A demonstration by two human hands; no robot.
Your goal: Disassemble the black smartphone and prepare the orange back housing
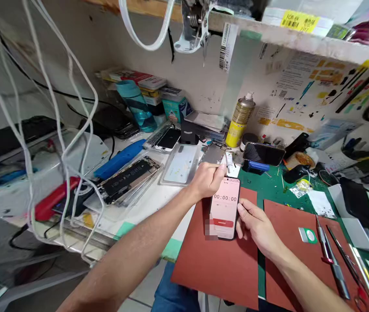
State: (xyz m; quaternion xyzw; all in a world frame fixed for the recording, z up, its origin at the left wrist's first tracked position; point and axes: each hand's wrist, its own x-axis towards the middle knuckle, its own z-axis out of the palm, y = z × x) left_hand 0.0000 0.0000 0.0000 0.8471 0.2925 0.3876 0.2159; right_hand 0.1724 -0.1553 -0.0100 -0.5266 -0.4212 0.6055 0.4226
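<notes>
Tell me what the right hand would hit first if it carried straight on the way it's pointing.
The lit phone, whose edge the right hand seems to touch; exact depth there is hard to judge.

Left mat: open below the phone.
Left side: hanging white cables bar the way.
Overhead: shelf juts over the tabletop.
Right mat: tools crowd its right edge.

The left mat lies at the table's front edge, a phone above it; slim tools lie on the right mat. Toward the back edge stands a spray can (a bottle is well to its left).
</notes>
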